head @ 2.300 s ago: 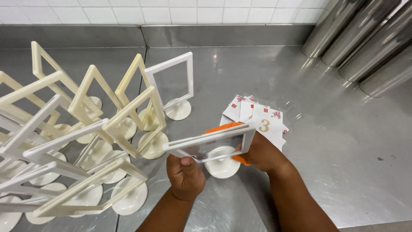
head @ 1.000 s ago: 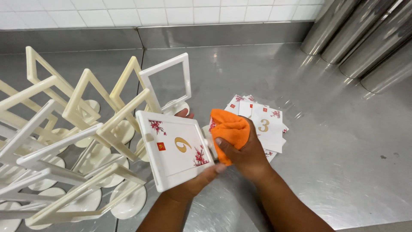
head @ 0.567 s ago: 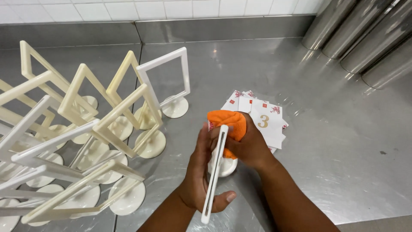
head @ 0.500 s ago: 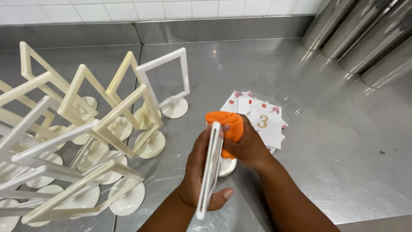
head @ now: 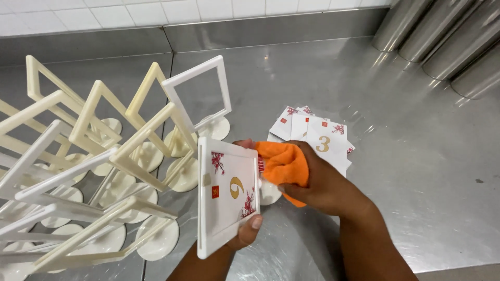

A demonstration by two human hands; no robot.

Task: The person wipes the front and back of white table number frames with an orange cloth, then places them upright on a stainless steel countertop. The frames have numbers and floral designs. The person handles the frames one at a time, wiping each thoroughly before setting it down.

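My left hand (head: 246, 232) grips the lower edge of a white framed sign holder (head: 227, 195), tilted with its printed card face toward me. An orange cloth (head: 281, 165), bunched in my right hand (head: 320, 182), presses against the frame's right edge. The holder's round base (head: 270, 193) peeks out behind the cloth. A fan of loose white number cards (head: 315, 135) with red flower prints lies on the steel counter (head: 396, 156) just beyond my right hand.
Many empty cream and white frame stands (head: 94, 161) crowd the left side, leaning over one another; one white stand (head: 200, 96) is upright at the back. Steel cylinders (head: 442, 36) lie at the top right. A tiled wall (head: 156, 10) runs along the back.
The held frame has turned from edge-on to showing its printed card face again. The cloth has stayed at its right edge. The rest is unmoved.
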